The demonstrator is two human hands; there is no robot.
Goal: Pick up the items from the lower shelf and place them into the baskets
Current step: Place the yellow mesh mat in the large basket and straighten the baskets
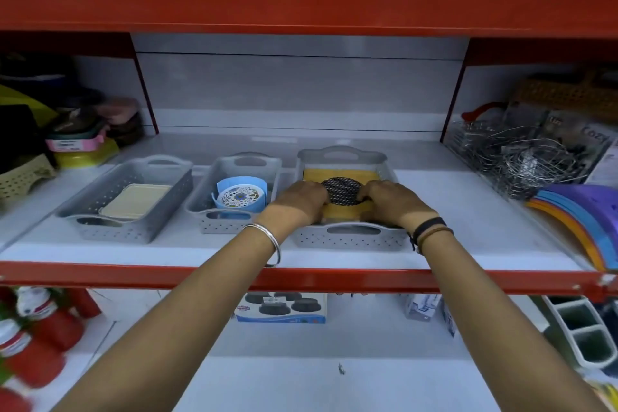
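Three grey perforated baskets stand side by side on the white upper shelf. The left basket [87, 201] holds a cream flat box [135, 201]. The middle basket [234, 227] holds a blue round pack with a floral lid [239, 196]. In the right basket [347, 237] lies a yellow pack with a black mesh disc [341, 189]. My left hand [297, 202] and my right hand [391, 201] grip this yellow pack at its left and right near corners, inside the basket. On the lower shelf stand a white-and-blue box picturing black discs [281, 308] and a small white carton [421, 306].
A red shelf beam [301, 278] crosses between the upper and lower shelves. Steel wire baskets [521, 157] and coloured plastic boards [582, 217] fill the right side. Stacked containers [80, 140] sit left. Red bottles [40, 338] and a white divided holder [582, 331] flank the lower shelf.
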